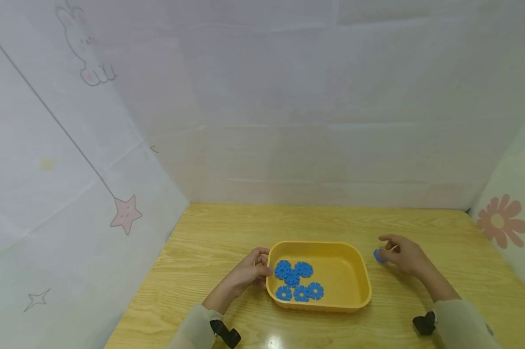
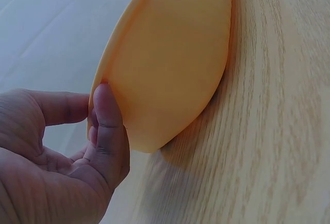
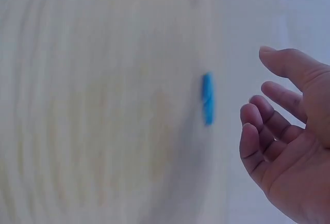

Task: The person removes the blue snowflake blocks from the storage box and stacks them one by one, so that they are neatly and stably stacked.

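My left hand (image 1: 247, 271) pinches the left rim of a yellow plastic tub (image 1: 347, 276), thumb on one side of the wall and fingers on the other, as the left wrist view shows closely. Several blue notched flower-shaped discs (image 1: 292, 278) lie in the tub's left half, some overlapping. Right of the tub, my right hand (image 1: 404, 254) hovers over the table with loosely bent fingers and thumb apart. One more blue disc (image 1: 379, 256) is just beside its fingertips; the right wrist view shows this disc (image 3: 207, 99) edge-on, with a gap between it and the hand (image 3: 289, 131).
The tub stands on a light wood-grain table (image 1: 219, 232). Pale sheets printed with cartoon figures (image 1: 126, 214) and a flower (image 1: 500, 220) hang at the back and both sides. Dark straps with small black devices (image 1: 225, 333) sit at both wrists.
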The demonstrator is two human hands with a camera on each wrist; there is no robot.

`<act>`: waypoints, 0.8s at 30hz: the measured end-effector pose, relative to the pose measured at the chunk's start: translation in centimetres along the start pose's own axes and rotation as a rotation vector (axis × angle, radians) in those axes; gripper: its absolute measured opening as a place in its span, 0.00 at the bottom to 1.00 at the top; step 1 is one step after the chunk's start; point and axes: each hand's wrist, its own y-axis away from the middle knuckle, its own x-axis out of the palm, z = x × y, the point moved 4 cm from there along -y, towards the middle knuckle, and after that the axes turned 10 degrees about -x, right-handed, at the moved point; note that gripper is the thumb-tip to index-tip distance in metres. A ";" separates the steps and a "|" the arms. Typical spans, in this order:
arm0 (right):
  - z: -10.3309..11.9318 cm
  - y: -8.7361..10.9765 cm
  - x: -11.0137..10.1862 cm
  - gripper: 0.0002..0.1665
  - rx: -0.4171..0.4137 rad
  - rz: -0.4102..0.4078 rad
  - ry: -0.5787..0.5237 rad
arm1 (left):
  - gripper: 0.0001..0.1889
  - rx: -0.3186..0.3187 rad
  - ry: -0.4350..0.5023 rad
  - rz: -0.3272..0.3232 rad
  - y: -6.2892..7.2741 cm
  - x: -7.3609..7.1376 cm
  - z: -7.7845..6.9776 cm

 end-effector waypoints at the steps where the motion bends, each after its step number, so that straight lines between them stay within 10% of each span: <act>1: 0.5 -0.1 -0.1 0.35 -0.012 -0.014 -0.010 | 0.31 0.001 0.000 -0.001 0.0 0.0 0.0; 14: 8.3 -0.9 0.7 0.27 -0.227 -0.114 -0.077 | 0.31 -0.009 0.004 0.004 0.1 0.0 -0.1; 24: 11.2 -1.6 3.7 0.25 -0.295 -0.004 -0.218 | 0.31 -0.011 0.003 0.000 0.1 0.0 0.0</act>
